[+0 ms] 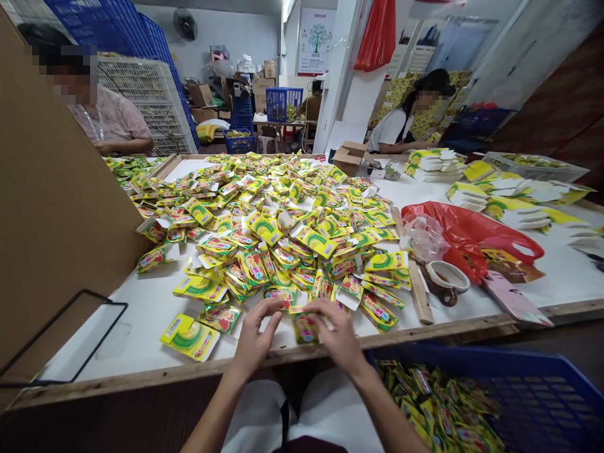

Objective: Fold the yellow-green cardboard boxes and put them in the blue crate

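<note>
At the near edge of the table, my right hand (334, 332) is closed on a small yellow, green and red carton (304, 332), which is blurred by motion. My left hand (259, 328) is just left of this carton, its fingers curved and the thumb apart, with nothing visible between them. Its fingertips come close to another printed carton (279, 294) lying at the front of the pile. Many similar cartons (252, 267) are heaped in front of both hands, several with white end flaps sticking out. One yellow carton (189, 338) lies flat to the left of my left hand.
A blue crate (533, 377) holding cartons stands below the table at right. Wooden strips (419, 292) border the pile. Right of them are a brown cup (443, 286), a red plastic bag (465, 226) and flat yellow-white cardboard pieces (514, 211). Cardboard (61, 189) rises at left; co-workers sit beyond.
</note>
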`<state>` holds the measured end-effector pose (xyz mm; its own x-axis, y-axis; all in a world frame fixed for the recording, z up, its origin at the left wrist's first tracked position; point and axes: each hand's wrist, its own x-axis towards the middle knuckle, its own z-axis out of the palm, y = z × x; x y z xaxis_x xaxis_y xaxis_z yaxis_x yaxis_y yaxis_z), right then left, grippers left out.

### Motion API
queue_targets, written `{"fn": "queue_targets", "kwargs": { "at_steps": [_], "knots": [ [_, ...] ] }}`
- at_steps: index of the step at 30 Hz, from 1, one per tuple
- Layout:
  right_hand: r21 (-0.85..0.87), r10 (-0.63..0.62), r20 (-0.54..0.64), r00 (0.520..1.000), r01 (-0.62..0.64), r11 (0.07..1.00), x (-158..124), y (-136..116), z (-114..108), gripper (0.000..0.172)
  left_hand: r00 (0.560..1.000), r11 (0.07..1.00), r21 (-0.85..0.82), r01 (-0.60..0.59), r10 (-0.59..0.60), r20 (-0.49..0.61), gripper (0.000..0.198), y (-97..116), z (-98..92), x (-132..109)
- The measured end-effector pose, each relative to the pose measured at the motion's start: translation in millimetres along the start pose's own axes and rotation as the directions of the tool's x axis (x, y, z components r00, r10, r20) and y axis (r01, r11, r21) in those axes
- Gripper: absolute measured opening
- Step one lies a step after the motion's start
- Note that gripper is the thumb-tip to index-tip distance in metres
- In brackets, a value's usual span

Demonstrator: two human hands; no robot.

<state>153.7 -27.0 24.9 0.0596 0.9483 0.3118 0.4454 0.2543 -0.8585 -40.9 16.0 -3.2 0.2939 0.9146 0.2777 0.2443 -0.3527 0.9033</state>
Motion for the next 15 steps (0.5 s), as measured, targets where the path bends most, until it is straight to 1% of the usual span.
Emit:
{"fn": "queue_targets", "kwargs": {
  "at_steps": [1, 2, 4, 5, 6, 7, 8, 9, 10, 11, 13, 15],
  "knots": [
    [-0.076, 0.012, -0.036, 0.999, -0.015, 0.997, -8.0, -0.7, -23.7, 0.018, 1.0, 0.997, 0.07, -0.021, 0.021, 0.006, 0.026, -0.3, 1.0, 2.8],
    [-0.167, 0.047, -0.043, 0.998, -0.053, 0.985, -16.7, -0.4, -50.0, 0.019, 0.999, 0.986, 0.16, -0.052, 0.049, 0.022, 0.031, -1.3, 2.5, 6.5],
    [-0.384, 0.121, -0.023, 0.992, -0.12, 0.916, -34.1, 1.7, -100.8, 0.018, 0.99, 0.923, 0.362, -0.131, 0.101, 0.1, 0.044, -5.1, 7.0, 15.7],
    [-0.454, 0.14, -0.034, 0.99, -0.14, 0.88, -41.9, 2.5, -120.3, 0.018, 0.981, 0.876, 0.451, -0.172, 0.112, 0.156, 0.051, -7.3, 10.0, 20.5],
    [-0.498, 0.159, -0.047, 0.986, -0.161, 0.852, -48.6, 2.7, -133.2, 0.018, 0.971, 0.828, 0.52, -0.208, 0.112, 0.211, 0.058, -9.3, 13.2, 24.8],
    [-0.508, 0.172, -0.063, 0.983, -0.18, 0.842, -53.9, 2.3, -138.2, 0.019, 0.962, 0.791, 0.565, -0.235, 0.106, 0.252, 0.063, -10.7, 16.4, 28.2],
    [-0.488, 0.184, -0.073, 0.98, -0.196, 0.851, -57.5, 1.5, -135.2, 0.019, 0.956, 0.772, 0.585, -0.249, 0.101, 0.274, 0.064, -11.3, 19.3, 30.5],
    [-0.443, 0.194, -0.074, 0.978, -0.206, 0.873, -59.4, 0.4, -124.8, 0.02, 0.956, 0.776, 0.58, -0.249, 0.103, 0.273, 0.062, -10.9, 21.6, 31.5],
    [-0.379, 0.2, -0.066, 0.977, -0.211, 0.901, -59.4, -0.7, -108.4, 0.02, 0.963, 0.801, 0.552, -0.231, 0.108, 0.246, 0.059, -9.7, 23.2, 31.1],
    [-0.302, 0.201, -0.053, 0.978, -0.207, 0.931, -57.4, -1.6, -87.9, 0.019, 0.974, 0.841, 0.503, -0.197, 0.113, 0.194, 0.056, -7.7, 24.1, 29.5],
    [-0.123, 0.18, -0.04, 0.983, -0.184, 0.975, -48.5, -2.4, -42.4, 0.016, 0.994, 0.928, 0.357, -0.107, 0.096, 0.049, 0.054, -2.5, 24.3, 23.3],
    [0.058, 0.145, -0.056, 0.988, -0.142, 0.988, -35.5, -1.9, -1.4, 0.016, 0.996, 0.977, 0.209, -0.035, 0.05, -0.068, 0.052, 1.8, 24.0, 14.9]
  ]
}}
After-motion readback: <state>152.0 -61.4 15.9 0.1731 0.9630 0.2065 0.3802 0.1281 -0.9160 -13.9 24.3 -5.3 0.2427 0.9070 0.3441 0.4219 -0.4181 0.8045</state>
